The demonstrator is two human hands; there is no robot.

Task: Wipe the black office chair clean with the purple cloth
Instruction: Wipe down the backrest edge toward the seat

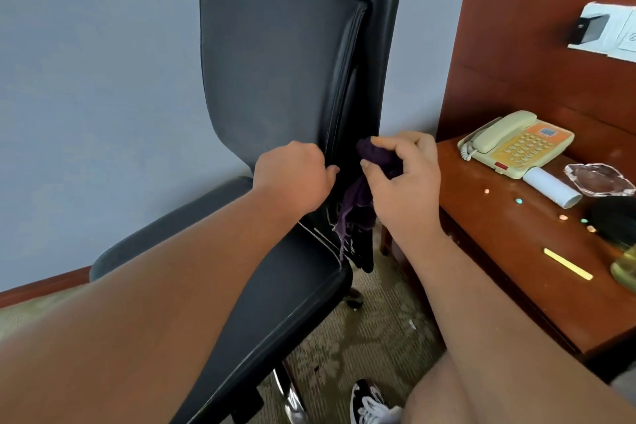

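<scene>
Now the right hand pinches the bunched cloth against the side edge of the chair, low on its back, and the left hand has its fingers curled on that same edge, seemingly to steady it. The cloth looks soft, light and frayed, best held near its bunched top; the chair will probably roll if pushed hard. The desk stands close beside the chair, so there is little room on that side.

Carpet: black office chair. Wooden desk: phone, white tube, glass ashtray, yellow strip.
</scene>
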